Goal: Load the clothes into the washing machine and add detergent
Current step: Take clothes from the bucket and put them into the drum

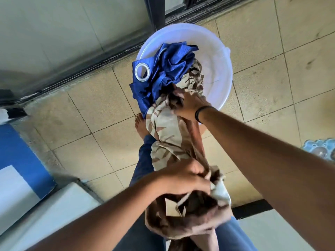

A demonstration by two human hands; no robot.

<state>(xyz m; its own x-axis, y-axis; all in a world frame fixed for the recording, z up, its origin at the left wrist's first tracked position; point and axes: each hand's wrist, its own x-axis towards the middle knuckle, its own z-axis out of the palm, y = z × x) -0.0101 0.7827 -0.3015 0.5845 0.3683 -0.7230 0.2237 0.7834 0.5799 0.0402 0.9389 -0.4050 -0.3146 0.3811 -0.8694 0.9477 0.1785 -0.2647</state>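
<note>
Two grips on one long beige-and-brown patterned cloth: right hand clutching it at white round plastic tub, left hand bunching nearer end. Long axis tub-to-body; blue grommeted curtain draped over the tub's near rim.

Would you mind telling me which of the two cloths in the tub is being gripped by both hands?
The beige leaf-patterned cloth: the right hand and left hand both grip it, while the blue cloth with the white ring lies untouched in the white tub.
</note>
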